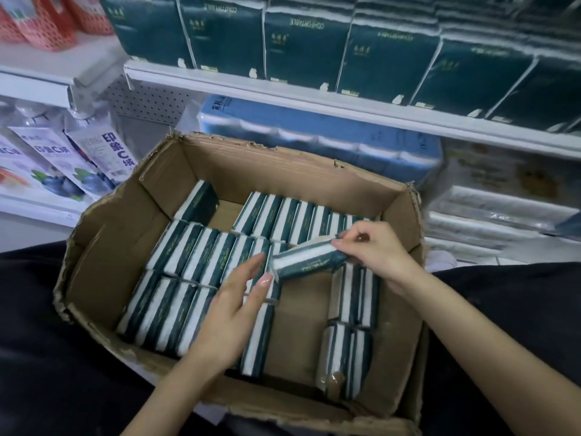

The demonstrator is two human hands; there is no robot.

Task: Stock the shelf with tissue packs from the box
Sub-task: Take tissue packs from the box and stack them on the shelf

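Pulling one tissue pack (306,258) up out of the box (301,165), so this looks like the pick-up step, not shelving yet.

The pack is tilted, lifted a bit above the rows of packs (195,250) still lined up in the box. The right hand (374,247) pinches its right end with curled fingers. The left hand (232,306) is flat, fingers straight, with the tips right at the pack's left end; can't tell if they actually touch. My guess for the next move: get a proper hold, lift clear of the box wall, and carry it up to the shelf (283,89) where the matching green packs (301,42) stand.
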